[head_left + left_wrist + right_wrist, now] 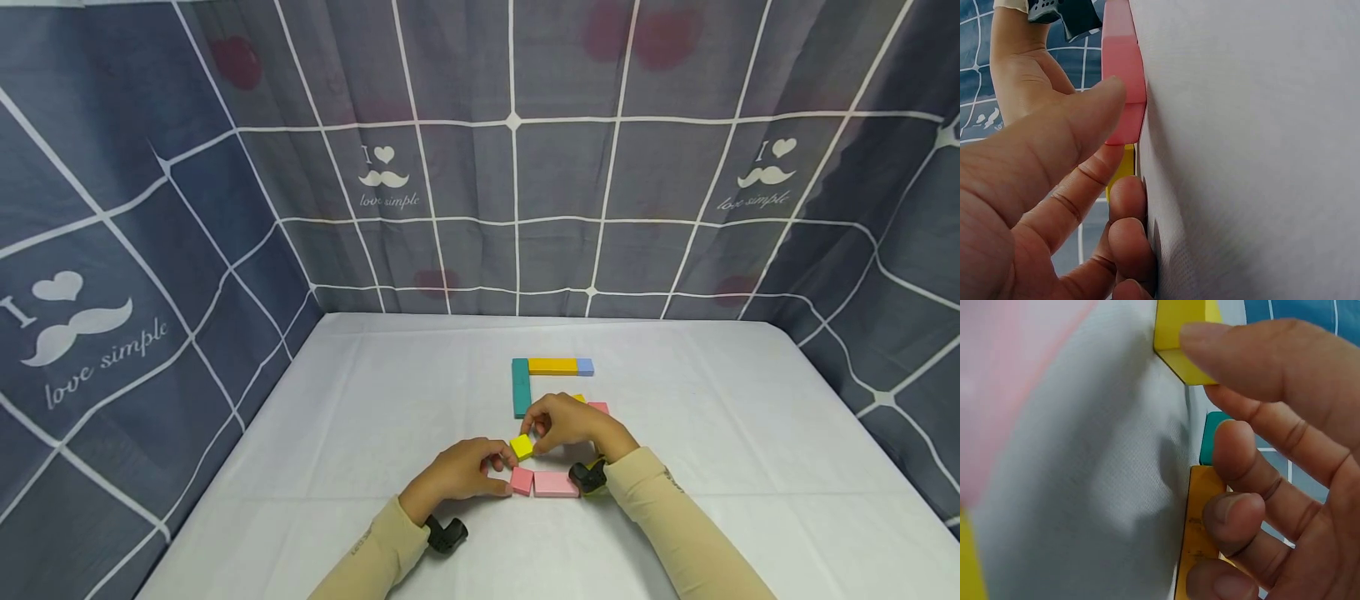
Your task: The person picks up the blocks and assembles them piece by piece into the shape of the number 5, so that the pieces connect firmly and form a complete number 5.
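My left hand point(467, 468) is low over the table and pinches a small pink block point(521, 480) between thumb and index finger. In the left wrist view the thumb point(1094, 106) lies along that block's side. Just beyond it, my right hand point(567, 423) pinches a small yellow block point(522, 447) by thumb and index finger; its other fingers are bent. The yellow block also borders the left index fingertip in the head view. A longer, paler pink block point(556, 484) lies in line with the small pink one. Part of another yellow block shows under the right wrist.
Farther back, a teal block point(521, 387) meets an orange block point(552, 367) at a corner, with a blue block point(585, 367) at its end. Another pink block point(599, 407) peeks out behind the right hand. Grid-patterned curtains point(465, 183) border the white table point(390, 375).
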The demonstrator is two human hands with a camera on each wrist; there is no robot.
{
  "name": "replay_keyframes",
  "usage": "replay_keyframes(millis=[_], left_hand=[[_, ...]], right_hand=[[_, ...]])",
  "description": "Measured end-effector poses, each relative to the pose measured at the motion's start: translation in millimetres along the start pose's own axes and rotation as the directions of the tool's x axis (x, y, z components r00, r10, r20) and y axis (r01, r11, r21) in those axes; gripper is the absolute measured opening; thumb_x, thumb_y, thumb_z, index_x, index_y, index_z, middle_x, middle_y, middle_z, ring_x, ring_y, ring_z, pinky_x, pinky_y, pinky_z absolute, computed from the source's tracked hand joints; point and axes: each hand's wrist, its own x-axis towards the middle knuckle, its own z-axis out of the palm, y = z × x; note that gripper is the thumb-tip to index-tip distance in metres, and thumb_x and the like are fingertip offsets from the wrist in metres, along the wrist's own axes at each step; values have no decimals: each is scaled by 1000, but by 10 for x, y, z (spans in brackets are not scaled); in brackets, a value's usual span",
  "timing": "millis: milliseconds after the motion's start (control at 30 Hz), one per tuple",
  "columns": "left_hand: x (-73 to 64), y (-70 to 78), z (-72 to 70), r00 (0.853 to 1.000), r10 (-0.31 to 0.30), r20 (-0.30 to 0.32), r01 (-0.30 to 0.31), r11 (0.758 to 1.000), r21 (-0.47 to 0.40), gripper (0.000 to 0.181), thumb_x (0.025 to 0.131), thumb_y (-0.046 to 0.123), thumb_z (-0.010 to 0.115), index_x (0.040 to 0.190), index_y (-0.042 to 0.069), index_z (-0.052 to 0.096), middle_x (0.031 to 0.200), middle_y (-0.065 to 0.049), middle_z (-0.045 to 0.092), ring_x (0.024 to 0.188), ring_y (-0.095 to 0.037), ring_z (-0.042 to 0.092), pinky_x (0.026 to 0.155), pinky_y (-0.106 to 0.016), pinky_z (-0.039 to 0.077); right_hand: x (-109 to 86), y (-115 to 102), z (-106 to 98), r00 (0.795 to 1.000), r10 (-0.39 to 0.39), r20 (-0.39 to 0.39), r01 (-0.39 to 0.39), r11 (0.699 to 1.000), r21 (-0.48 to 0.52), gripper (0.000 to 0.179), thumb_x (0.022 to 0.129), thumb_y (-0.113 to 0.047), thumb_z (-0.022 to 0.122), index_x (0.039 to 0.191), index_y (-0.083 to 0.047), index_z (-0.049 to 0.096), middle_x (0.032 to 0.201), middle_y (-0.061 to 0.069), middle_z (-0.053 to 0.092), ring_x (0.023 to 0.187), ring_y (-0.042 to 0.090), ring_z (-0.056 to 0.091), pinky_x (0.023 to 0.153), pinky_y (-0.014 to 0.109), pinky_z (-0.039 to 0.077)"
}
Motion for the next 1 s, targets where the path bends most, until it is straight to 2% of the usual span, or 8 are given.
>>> replay_keyframes(millis=[233,500,600,733,867,1000], left_hand=[[11,-7,8,1000,-6,-1,6,1000,-7,25,89,17,90,107,17,74,93,8,63,70,-5,48,66,-23,40],[13,-10,8,1000,-5,-1,5,1000,3,25,89,17,91,108,17,74,94,8,63,72,-6,48,67,-24,40],[9,-11,12,1000,-14,-1,14,1000,6,25,89,17,91,108,18,74,95,8,63,72,-7,48,68,-24,40],[2,-5,15,1000,-28,-1,28,1000,2,24,90,17,91,107,19,74,95,8,62,72,-8,48,68,-25,40],[2,14,14,999,-40,-2,40,999,2,25,89,17,91,107,19,74,94,7,62,72,-8,48,68,-25,40],[2,35,10,999,-46,-4,46,999,-6,25,89,17,91,107,19,74,94,7,61,73,-9,48,68,-25,39]], right_hand=[[-85,-31,-71,1000,-1,-12,1,1000,13,19,88,-4,87,106,-3,79,79,-5,61,73,8,54,68,24,46],[-267,64,-158,995,-87,-54,89,995,51,20,99,-9,76,114,3,77,92,-3,70,83,10,59,79,28,53],[-356,91,-172,991,-105,-80,111,991,76,21,101,-9,74,117,4,76,105,8,76,88,11,61,83,29,54],[-477,106,-182,987,-101,-127,117,985,130,22,102,-8,72,120,5,75,120,23,75,87,13,60,81,27,53],[-585,129,-180,980,-70,-188,103,980,171,22,103,-7,72,119,7,74,114,22,74,82,15,57,74,24,49],[-697,210,-181,970,-24,-243,75,977,201,21,103,-6,71,118,8,74,99,11,70,80,14,57,71,23,48]])
